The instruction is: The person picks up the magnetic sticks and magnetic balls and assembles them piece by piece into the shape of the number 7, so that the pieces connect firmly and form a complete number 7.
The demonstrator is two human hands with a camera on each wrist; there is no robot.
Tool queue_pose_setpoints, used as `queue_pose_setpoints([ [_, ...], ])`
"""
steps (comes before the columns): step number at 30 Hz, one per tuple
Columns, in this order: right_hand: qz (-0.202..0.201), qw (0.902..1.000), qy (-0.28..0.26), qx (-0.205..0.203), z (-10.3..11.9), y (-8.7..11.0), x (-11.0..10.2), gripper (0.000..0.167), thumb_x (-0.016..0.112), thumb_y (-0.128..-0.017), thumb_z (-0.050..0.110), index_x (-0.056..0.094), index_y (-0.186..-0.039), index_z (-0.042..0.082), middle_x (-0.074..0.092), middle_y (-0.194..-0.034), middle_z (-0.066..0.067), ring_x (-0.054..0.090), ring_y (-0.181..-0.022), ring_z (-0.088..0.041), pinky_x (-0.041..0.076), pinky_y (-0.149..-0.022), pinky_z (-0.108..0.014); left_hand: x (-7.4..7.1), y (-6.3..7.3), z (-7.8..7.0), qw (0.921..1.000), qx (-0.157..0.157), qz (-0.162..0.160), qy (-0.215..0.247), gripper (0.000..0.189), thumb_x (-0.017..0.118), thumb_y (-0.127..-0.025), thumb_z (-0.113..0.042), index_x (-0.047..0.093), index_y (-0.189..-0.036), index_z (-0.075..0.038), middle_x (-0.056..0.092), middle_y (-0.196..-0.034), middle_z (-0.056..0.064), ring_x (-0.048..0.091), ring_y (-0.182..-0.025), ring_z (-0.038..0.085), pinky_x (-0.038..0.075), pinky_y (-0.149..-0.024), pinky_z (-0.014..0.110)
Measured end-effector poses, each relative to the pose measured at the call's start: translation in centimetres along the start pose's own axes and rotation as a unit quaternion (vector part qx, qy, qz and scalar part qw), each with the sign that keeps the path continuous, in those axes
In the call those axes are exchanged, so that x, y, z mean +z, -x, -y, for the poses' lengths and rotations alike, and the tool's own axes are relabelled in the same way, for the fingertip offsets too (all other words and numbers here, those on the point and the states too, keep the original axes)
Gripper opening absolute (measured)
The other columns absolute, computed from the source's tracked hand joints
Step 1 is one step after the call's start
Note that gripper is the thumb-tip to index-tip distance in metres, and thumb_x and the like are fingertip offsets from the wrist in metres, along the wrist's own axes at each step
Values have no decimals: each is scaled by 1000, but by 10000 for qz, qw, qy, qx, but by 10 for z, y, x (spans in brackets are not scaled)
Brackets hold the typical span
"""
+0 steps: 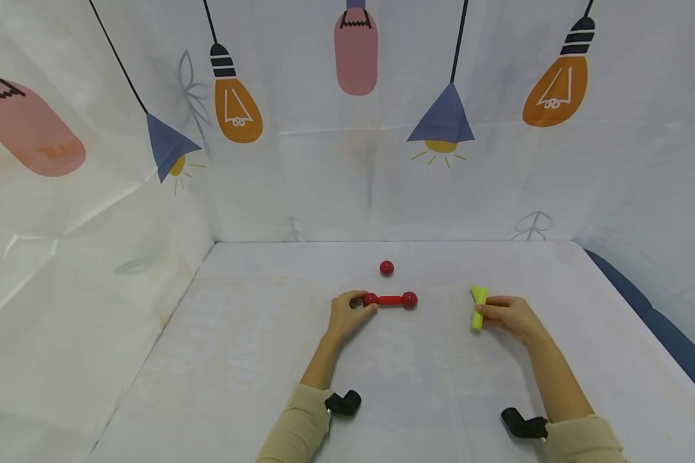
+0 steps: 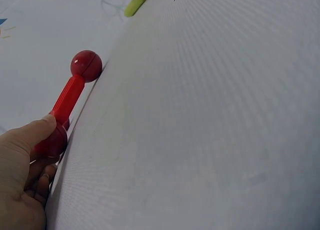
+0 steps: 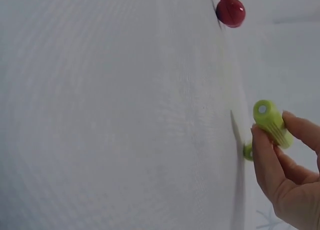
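My left hand (image 1: 349, 315) is at the left end of a red rod (image 1: 390, 300) with a dark red ball (image 1: 409, 299) on each end. Its thumb and fingers hold the near ball (image 2: 52, 142), which partly covers the fingers behind it in the left wrist view. Over on the right, my right hand (image 1: 512, 316) pinches a yellow-green rod (image 3: 272, 121) between thumb and fingers. A pale disc shows in that rod's end. The end of a second yellow-green rod (image 3: 248, 151) appears behind the fingers, close to the table, mostly hidden.
A single red ball (image 1: 387, 267) lies on the white table (image 1: 255, 360) beyond the red rod. White sheeting (image 1: 324, 180) printed with lamps and bulbs rises behind the table and along its left side. Dark blue material (image 1: 651, 315) runs past the right edge.
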State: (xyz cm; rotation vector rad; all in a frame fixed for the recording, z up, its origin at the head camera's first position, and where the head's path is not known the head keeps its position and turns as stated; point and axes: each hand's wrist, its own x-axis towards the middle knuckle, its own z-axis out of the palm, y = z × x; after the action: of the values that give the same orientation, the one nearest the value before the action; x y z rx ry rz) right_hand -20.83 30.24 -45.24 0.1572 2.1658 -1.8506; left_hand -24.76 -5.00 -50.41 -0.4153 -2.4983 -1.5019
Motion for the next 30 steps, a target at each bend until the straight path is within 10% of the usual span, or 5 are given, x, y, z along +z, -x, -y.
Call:
queue_pose_setpoints([
  [30,591,9979,-205,-189,0,-6,42,59,59,-89,4,27,-127,-29,63,-92,-5,65,-83,-10,53,-78,-26,1,-1,2,10000,-62,3,17,36,76,-78,-19,68,-106,3,68,-94,13,61,-85,22,51,-76,30],
])
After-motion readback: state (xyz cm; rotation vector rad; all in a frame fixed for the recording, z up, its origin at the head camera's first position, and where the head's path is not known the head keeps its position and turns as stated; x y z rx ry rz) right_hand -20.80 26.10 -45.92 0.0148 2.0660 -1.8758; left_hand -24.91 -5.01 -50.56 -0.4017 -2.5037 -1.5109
